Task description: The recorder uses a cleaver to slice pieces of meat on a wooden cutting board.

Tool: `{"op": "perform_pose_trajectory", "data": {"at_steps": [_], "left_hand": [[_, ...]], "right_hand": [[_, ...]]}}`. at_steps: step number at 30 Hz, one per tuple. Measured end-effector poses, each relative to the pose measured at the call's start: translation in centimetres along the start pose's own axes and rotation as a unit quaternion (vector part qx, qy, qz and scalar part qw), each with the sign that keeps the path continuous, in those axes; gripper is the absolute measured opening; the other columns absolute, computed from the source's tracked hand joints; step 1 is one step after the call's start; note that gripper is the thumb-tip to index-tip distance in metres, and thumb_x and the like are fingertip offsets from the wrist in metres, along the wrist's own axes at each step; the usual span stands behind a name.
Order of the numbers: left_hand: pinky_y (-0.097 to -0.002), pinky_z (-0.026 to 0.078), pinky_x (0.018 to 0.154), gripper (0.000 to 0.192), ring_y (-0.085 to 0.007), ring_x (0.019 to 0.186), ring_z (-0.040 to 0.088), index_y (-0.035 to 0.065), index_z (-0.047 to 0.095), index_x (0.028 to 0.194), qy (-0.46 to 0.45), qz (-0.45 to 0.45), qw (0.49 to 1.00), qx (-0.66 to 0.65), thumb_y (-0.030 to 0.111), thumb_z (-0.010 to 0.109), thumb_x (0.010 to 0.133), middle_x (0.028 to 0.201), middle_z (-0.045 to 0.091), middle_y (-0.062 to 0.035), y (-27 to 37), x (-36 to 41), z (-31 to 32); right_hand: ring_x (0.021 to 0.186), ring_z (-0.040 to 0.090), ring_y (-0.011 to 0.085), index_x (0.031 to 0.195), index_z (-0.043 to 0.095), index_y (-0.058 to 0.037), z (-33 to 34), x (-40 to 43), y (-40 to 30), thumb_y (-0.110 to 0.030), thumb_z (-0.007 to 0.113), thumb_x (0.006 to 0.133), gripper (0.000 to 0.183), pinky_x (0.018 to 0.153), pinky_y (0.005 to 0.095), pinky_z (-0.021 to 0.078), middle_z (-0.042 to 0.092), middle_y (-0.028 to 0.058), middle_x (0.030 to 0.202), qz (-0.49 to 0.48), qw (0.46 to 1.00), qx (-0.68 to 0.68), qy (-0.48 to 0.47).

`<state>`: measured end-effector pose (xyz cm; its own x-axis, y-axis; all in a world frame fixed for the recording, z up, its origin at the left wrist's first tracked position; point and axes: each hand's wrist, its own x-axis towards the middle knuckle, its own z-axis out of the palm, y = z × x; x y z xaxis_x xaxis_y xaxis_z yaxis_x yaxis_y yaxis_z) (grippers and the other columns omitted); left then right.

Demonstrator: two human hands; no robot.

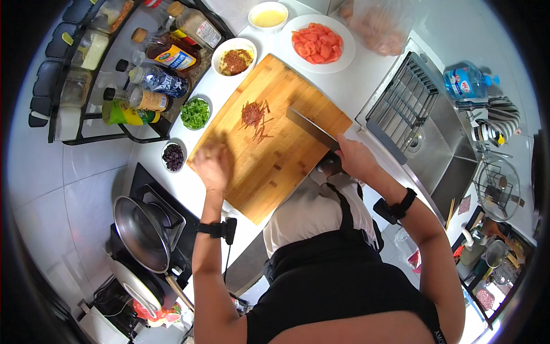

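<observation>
My right hand (357, 158) grips the handle of a kitchen cleaver (312, 128), its broad blade slanting over the right part of a wooden cutting board (275, 172). A small heap of thin reddish-brown strips (253, 115) lies on the board's upper left half, with several loose strips below it. At the board's left edge is my left hand (211, 167), back of the hand up and fingers curled. The view hides whether anything is between those fingers. Close by stand a small bowl of dark purple dice (173, 157) and a bowl of chopped green leaves (195, 113).
Past the board are a bowl of reddish-brown seasoning (235, 62), a bowl of yellow liquid (269, 18) and a plate of tomato pieces (317, 44). Left, a bottle rack (129, 129) stands above a stove with a frying pan (142, 234). A steel sink (447, 146) lies right.
</observation>
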<state>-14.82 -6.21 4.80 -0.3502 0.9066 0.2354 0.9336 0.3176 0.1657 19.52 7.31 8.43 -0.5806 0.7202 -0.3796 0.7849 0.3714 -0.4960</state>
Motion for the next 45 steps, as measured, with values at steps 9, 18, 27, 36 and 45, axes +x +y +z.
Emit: {"op": "perform_pose_trajectory", "data": {"at_steps": [9,18,27,36,45], "left_hand": [[-0.0411,0.045,0.088,0.038,-0.0341,0.097,0.052,0.0030,0.056,0.109,-0.046,0.011,0.976,-0.215,0.007,0.072,0.075,0.104,0.059,-0.0143,7.7,1.7,3.2],[-0.0393,0.052,0.067,0.029,-0.0293,0.075,0.063,0.0019,0.051,0.102,-0.116,-0.125,0.940,-0.297,0.003,0.068,0.078,0.087,0.062,-0.0136,10.3,1.1,4.4],[-0.0395,0.050,0.070,0.026,-0.0342,0.081,0.059,0.0020,0.049,0.100,-0.119,-0.001,0.910,-0.396,-0.002,0.064,0.079,0.090,0.056,-0.0167,13.1,-0.2,6.3],[-0.0367,0.050,0.074,0.033,-0.0297,0.086,0.059,0.0007,0.057,0.105,-0.028,0.072,0.938,-0.337,0.003,0.072,0.075,0.094,0.058,-0.0164,13.6,1.0,5.6],[-0.0385,0.048,0.076,0.034,-0.0299,0.083,0.057,0.0009,0.051,0.099,-0.068,-0.011,0.920,-0.385,0.003,0.072,0.072,0.087,0.059,-0.0130,14.5,1.4,6.4]], "right_hand": [[0.075,0.061,0.0410,0.097,0.043,-0.0044,0.5,-0.6,-0.5,-0.012,0.057,0.085,0.020,0.063,0.0493,0.0469,0.062,0.0190,0.078,-0.050,0.998,-0.020,-0.013],[0.075,0.062,0.0397,0.100,0.043,-0.0055,0.5,-0.5,-0.4,-0.013,0.057,0.087,0.020,0.063,0.0493,0.0474,0.063,0.0178,0.080,-0.027,0.999,-0.022,-0.019],[0.072,0.061,0.0398,0.099,0.043,-0.0049,0.2,-0.2,-0.5,-0.010,0.056,0.086,0.019,0.062,0.0485,0.0474,0.061,0.0175,0.080,-0.035,0.999,-0.025,0.023],[0.072,0.061,0.0396,0.097,0.043,-0.0050,0.3,-0.6,-0.5,-0.009,0.054,0.085,0.017,0.062,0.0483,0.0476,0.061,0.0171,0.080,-0.018,0.999,-0.024,0.046],[0.073,0.058,0.0421,0.096,0.043,-0.0037,0.7,-0.3,-0.8,-0.011,0.055,0.087,0.017,0.063,0.0502,0.0453,0.060,0.0191,0.081,-0.020,0.999,0.006,0.035]]}}
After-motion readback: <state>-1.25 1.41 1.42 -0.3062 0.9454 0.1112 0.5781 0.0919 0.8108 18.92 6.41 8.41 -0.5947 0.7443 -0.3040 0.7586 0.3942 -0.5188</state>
